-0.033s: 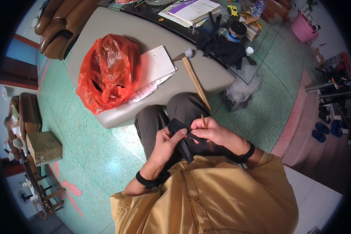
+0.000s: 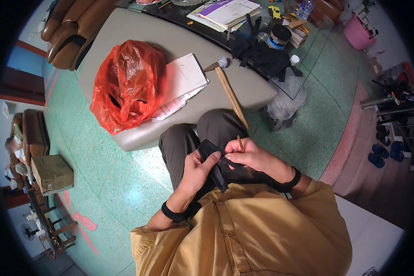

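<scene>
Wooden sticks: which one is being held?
The short, thin stick in the right hand; the longer, thicker stick lies partly on the grey seat.

One wide fisheye view — head-worn, above and behind the fingers [image 2: 212, 158] — looks steeply down at them from near.

Glare whitens the green floor [image 2: 117, 188] while fisheye edges darken.

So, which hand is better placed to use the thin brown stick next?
Probably the right hand: its fingers already hold the thin brown stick, close to the black material, which occupies the left hand.
</scene>
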